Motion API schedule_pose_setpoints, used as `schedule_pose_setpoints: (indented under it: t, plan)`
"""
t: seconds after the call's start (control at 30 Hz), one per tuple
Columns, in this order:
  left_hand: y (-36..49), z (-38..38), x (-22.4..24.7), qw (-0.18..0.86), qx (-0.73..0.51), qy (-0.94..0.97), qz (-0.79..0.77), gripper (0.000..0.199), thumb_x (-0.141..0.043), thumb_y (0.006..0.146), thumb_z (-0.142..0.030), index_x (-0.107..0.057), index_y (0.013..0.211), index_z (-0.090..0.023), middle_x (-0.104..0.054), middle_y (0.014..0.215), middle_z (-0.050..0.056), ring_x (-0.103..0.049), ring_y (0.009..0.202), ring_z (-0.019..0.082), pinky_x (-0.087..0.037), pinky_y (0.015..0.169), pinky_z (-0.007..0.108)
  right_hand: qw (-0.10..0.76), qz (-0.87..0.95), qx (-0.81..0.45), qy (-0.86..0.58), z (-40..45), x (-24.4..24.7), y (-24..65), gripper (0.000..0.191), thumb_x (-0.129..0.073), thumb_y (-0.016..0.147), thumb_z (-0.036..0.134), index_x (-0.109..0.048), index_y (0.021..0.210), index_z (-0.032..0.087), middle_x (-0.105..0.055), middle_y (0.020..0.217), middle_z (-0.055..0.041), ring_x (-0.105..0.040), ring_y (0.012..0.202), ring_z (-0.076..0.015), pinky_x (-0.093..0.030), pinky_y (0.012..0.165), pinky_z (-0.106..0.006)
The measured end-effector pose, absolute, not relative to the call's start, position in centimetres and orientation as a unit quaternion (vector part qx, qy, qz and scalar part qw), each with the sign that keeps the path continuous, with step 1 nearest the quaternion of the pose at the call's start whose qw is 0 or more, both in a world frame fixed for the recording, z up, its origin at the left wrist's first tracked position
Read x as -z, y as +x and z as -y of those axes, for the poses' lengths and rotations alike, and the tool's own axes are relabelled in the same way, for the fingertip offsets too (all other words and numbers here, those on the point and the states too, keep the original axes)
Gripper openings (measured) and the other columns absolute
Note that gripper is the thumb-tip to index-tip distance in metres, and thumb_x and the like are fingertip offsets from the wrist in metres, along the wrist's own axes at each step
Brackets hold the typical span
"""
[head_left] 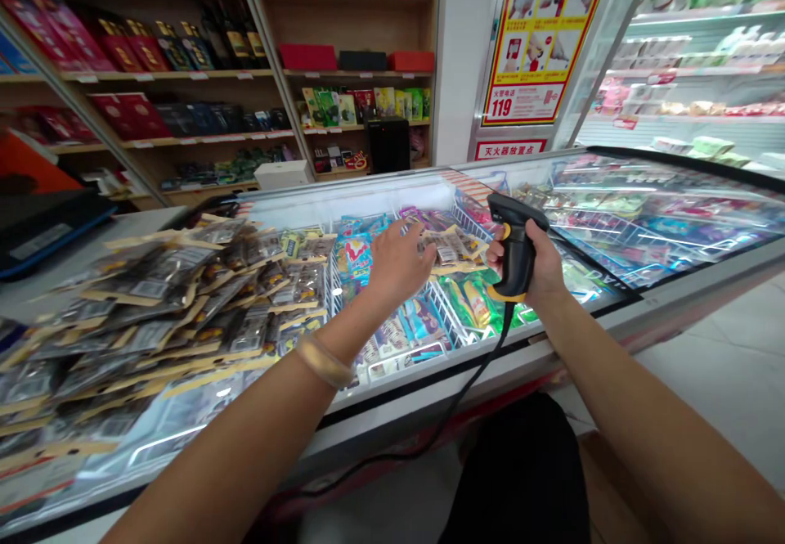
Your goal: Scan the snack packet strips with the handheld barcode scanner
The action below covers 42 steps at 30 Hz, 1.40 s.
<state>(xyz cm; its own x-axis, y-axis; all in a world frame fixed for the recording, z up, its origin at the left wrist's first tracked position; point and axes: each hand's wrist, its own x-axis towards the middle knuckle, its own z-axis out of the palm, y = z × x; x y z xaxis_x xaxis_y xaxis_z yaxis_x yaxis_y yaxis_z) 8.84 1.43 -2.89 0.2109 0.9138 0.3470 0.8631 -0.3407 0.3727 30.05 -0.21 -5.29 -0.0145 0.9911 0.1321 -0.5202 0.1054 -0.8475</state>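
My right hand (pixel 543 262) is wrapped round the grip of a black and yellow barcode scanner (pixel 518 254), whose cable hangs down over the freezer's front edge. Over the glass top, my left hand (pixel 401 262) is held with its fingers apart and nothing in it. Just beyond its fingers lie a few packets (pixel 457 245) with tan edges. A large heap of similar flat packets (pixel 165 282), dark with tan edges and barcode labels, covers the left part of the freezer top.
Under the freezer's glass (pixel 392 356) are baskets of colourful frozen goods. A dark device (pixel 49 233) sits at the far left. Shelves (pixel 356 78) with boxes and bottles stand behind, and a lit display (pixel 705 69) at the right. The scanner's cable (pixel 441 421) trails below my arms.
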Motion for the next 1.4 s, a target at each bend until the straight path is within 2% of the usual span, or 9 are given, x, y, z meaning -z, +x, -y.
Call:
schedule_pose_setpoints:
  t: [0.17,0.33,0.5,0.7,1.0,1.1,1.2,1.27,1.4]
  plan:
    - [-0.2,-0.7,1.9,0.025,-0.29,0.777,-0.559,0.052,-0.047,0.089,-0.037,-0.055,0.134,-0.013,-0.057,0.133,0.018,-0.057,0.119,0.028,-0.043,0.106,0.046,0.612,0.419,-0.607,-0.285,0.6,3.5,26.4,0.041,-0.064,0.076,0.062,-0.061,0.078,0.021,-0.049,0.062,-0.0001,-0.049,0.057,-0.0151,-0.047,0.054,-0.03]
    - [-6.9,-0.3,2.1,-0.066,-0.276,0.758,-0.588,0.034,-0.052,0.084,-0.035,-0.072,0.104,-0.016,-0.069,0.112,0.017,-0.061,0.11,0.033,-0.045,0.103,0.049,0.537,0.458,-0.666,-0.241,-0.1,1.9,19.1,0.045,-0.06,0.08,0.063,-0.06,0.076,0.019,-0.051,0.06,0.0002,-0.049,0.055,-0.0127,-0.045,0.053,-0.027]
    - [-7.5,1.0,3.3,-0.139,-0.172,0.735,-0.641,0.037,-0.055,0.084,-0.041,-0.073,0.099,-0.012,-0.061,0.128,0.024,-0.05,0.127,0.043,-0.039,0.104,0.058,0.462,0.453,-0.733,-0.208,-1.0,2.9,13.8,0.042,-0.066,0.076,0.06,-0.058,0.072,0.019,-0.052,0.058,0.0009,-0.048,0.054,-0.0117,-0.043,0.051,-0.024]
    - [-7.3,1.2,4.6,-0.155,-0.156,0.714,-0.665,0.051,-0.052,0.086,-0.057,-0.073,0.105,-0.014,-0.049,0.146,0.021,-0.035,0.141,0.043,-0.031,0.11,0.059,0.421,0.441,-0.757,-0.234,-0.8,5.5,13.8,0.043,-0.069,0.072,0.06,-0.061,0.073,0.017,-0.053,0.057,0.0007,-0.049,0.054,-0.0127,-0.041,0.051,-0.025]
    - [-7.2,1.6,4.9,-0.144,-0.206,0.72,-0.647,0.045,-0.069,0.077,-0.051,-0.064,0.104,-0.016,-0.052,0.141,0.021,-0.033,0.142,0.041,-0.023,0.115,0.057,0.42,0.458,-0.746,-0.239,-0.4,5.2,14.6,0.046,-0.067,0.073,0.063,-0.063,0.077,0.017,-0.051,0.06,0.0004,-0.048,0.056,-0.013,-0.042,0.055,-0.027]
    - [-6.7,2.0,4.4,-0.114,-0.239,0.728,-0.633,0.036,-0.071,0.075,-0.041,-0.057,0.099,-0.017,-0.063,0.119,0.02,-0.049,0.128,0.038,-0.036,0.107,0.051,0.422,0.465,-0.742,-0.236,-0.2,5.0,14.6,0.047,-0.069,0.071,0.063,-0.063,0.077,0.017,-0.05,0.06,0.0005,-0.047,0.056,-0.013,-0.041,0.054,-0.027]
    - [-6.2,2.4,4.2,-0.024,-0.293,0.705,-0.645,0.025,-0.061,0.082,-0.036,-0.049,0.097,-0.021,-0.065,0.09,0.01,-0.064,0.091,0.029,-0.048,0.08,0.04,0.42,0.475,-0.738,-0.23,0.0,4.8,14.7,0.046,-0.068,0.072,0.063,-0.063,0.076,0.017,-0.05,0.06,-0.0002,-0.046,0.056,-0.0137,-0.04,0.053,-0.028]
    - [-6.0,2.5,4.4,0.023,-0.337,0.687,-0.643,0.023,-0.058,0.083,-0.036,-0.044,0.096,-0.022,-0.061,0.081,0.005,-0.062,0.074,0.024,-0.045,0.067,0.035,0.414,0.484,-0.738,-0.224,0.2,4.7,14.8,0.046,-0.067,0.072,0.063,-0.062,0.077,0.017,-0.05,0.06,-0.0008,-0.045,0.056,-0.0142,-0.039,0.053,-0.028]
    - [-5.7,2.6,4.7,0.044,-0.386,0.677,-0.625,0.025,-0.059,0.08,-0.034,-0.039,0.092,-0.024,-0.055,0.074,0.0,-0.057,0.064,0.02,-0.04,0.061,0.031,0.39,0.504,-0.739,-0.217,0.5,4.5,14.8,0.048,-0.068,0.071,0.064,-0.062,0.076,0.017,-0.049,0.059,-0.0008,-0.044,0.056,-0.0137,-0.038,0.055,-0.028]
